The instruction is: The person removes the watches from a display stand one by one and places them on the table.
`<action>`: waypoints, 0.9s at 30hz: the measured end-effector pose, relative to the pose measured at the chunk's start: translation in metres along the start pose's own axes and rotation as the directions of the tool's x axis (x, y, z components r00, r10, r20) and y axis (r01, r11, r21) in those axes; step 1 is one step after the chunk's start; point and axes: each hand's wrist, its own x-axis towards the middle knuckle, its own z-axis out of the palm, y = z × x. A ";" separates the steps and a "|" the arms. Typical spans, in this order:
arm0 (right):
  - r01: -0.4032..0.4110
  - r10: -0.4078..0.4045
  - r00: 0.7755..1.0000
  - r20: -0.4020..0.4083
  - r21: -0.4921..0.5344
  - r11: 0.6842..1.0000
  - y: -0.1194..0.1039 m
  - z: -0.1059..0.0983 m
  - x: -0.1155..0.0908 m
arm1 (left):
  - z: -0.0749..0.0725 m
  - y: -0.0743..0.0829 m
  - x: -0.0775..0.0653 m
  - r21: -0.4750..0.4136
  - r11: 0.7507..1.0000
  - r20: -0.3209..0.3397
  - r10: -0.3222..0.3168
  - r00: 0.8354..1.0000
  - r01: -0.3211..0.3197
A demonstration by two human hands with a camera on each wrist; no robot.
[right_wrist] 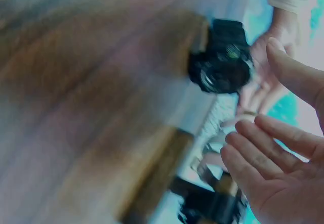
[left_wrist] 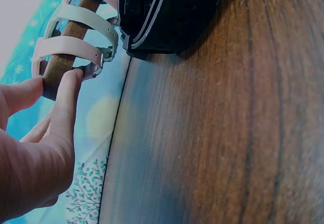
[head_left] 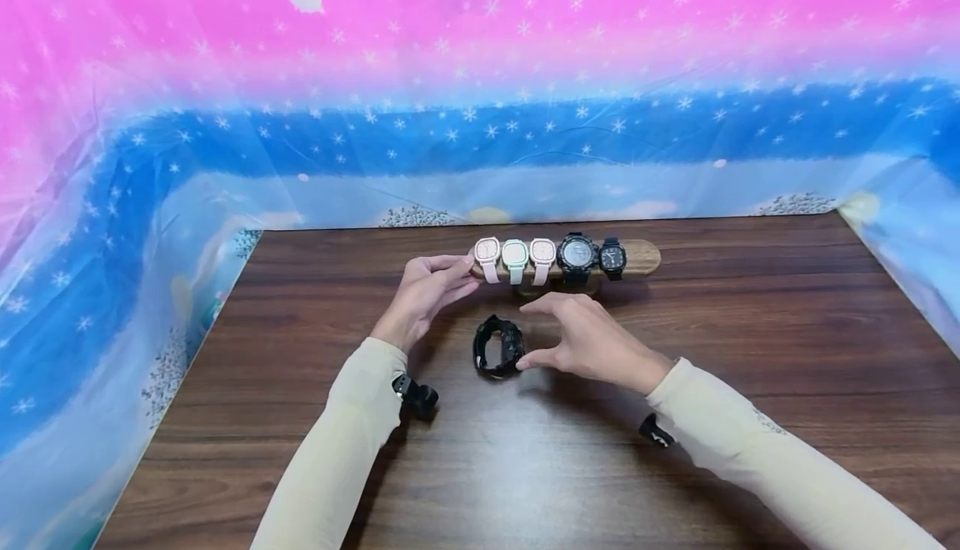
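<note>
Left hand (head_left: 429, 293): thumb and fingers pinch the left end of the wooden stand (head_left: 643, 257). One fingertip sits right by the nearest strap's buckle (touching or not, cannot tell).

Right hand (head_left: 596, 340): spread wide, nothing in the grasp, thumb well apart from the fingers. It is just beside the loose black watch (head_left: 512, 346), thumb tip at its edge; contact uncertain.

Loose black watch is on the table (head_left: 300, 417), in front of the stand and between the hands. Rests on its side, strap looped, case toward the right hand.

On the stand's bar, left to right: a pale pink watch (head_left: 487, 252), a mint watch (head_left: 515, 255), a second pink watch (head_left: 542, 252), a large black watch (head_left: 577, 253), a small black watch (head_left: 612, 259). Bar's right end bare wood.

Farther out: cream sleeves (head_left: 322, 450) on both arms, a black strapped device (head_left: 416, 397) at the left wrist. Table dark, wood-grained. Behind it, a pink-and-blue cloth (head_left: 450, 33) printed with snowflakes.
</note>
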 end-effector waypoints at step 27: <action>-0.069 0.022 0.971 -0.239 -0.188 0.980 0.058 -0.093 -0.018 | -0.002 -0.003 0.002 -0.023 1.000 -0.002 0.010 1.000 -0.010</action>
